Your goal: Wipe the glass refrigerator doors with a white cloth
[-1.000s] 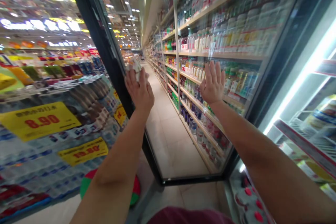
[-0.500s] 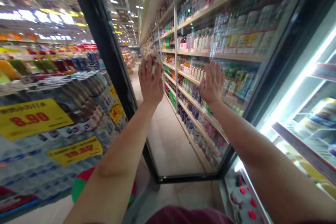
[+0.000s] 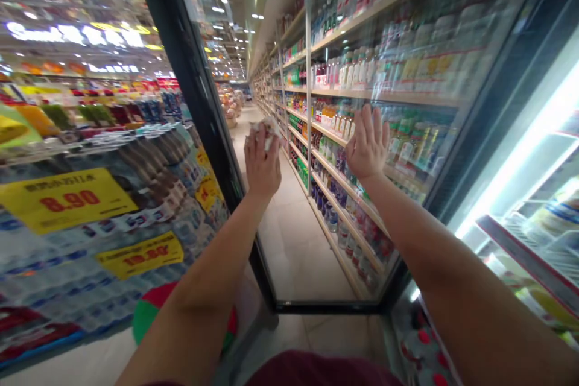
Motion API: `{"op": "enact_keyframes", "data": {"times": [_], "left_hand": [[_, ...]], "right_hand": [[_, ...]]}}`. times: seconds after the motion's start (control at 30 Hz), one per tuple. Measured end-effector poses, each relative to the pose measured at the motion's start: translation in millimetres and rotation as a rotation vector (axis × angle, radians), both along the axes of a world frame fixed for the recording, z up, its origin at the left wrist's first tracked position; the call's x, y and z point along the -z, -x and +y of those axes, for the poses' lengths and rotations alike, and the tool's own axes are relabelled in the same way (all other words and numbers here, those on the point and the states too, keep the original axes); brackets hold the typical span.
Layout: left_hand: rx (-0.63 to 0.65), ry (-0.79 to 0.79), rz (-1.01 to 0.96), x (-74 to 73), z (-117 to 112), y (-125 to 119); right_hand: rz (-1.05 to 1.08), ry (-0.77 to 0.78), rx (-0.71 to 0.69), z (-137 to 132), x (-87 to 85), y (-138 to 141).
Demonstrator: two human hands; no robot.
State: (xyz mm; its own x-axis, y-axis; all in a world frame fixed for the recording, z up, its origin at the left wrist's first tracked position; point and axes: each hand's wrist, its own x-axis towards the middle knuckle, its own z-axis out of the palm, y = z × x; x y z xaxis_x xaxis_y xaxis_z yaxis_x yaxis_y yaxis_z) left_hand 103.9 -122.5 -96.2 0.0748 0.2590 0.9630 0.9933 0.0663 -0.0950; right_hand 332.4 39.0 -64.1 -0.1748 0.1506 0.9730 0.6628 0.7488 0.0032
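A glass door with a dark frame (image 3: 181, 66) stands swung out in front of me, and both my arms reach toward its pane. My left hand (image 3: 263, 163) presses a crumpled, pale cloth (image 3: 270, 126) to the glass; the cloth bunches out past the fingertips, and the palm side is hidden. Farther right, my right hand (image 3: 368, 145) lies flat against the same pane with its fingers stretched out and nothing in it. Shelves of bottled drinks (image 3: 335, 120) show through the glass behind both hands.
To the right is a lit cooler with wire shelves (image 3: 538, 241) and red-capped bottles (image 3: 425, 338) low down. Stacked packs of drinks with yellow price signs (image 3: 67, 199) fill the left. A red and green round object (image 3: 147, 313) sits near my left forearm.
My left hand has slid down the pane a little with the cloth. My right hand stays at about the same spot on the glass. The view has shifted slightly.
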Motion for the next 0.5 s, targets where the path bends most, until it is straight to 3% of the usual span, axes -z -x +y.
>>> {"op": "enact_keyframes", "data": {"times": [0.03,0.1,0.2,0.27,0.33,0.47,0.5], "left_hand": [[-0.011,-0.040,-0.031,3.5,-2.5,3.6],[-0.017,-0.018,-0.022,27.2,-6.9,2.7],[0.002,0.241,0.178,79.1,-11.8,-9.2],[0.030,0.307,0.265,95.8,-12.7,-12.8],[0.034,0.237,0.202,84.3,-11.6,-7.5],[-0.019,-0.001,-0.094,17.0,-7.2,17.9],[0.008,-0.009,-0.179,6.5,-6.3,22.4]], "right_hand": [[0.001,-0.005,-0.007,0.5,0.1,0.1],[0.006,-0.016,-0.011,0.9,0.1,0.4],[0.017,-0.025,0.003,0.5,-0.2,0.8],[0.018,-0.028,0.007,0.2,-0.4,1.1],[0.008,-0.019,0.000,0.2,-0.6,1.4],[0.000,0.000,-0.016,1.5,-0.3,1.3],[0.001,0.000,-0.019,2.0,-0.1,1.2]]}}
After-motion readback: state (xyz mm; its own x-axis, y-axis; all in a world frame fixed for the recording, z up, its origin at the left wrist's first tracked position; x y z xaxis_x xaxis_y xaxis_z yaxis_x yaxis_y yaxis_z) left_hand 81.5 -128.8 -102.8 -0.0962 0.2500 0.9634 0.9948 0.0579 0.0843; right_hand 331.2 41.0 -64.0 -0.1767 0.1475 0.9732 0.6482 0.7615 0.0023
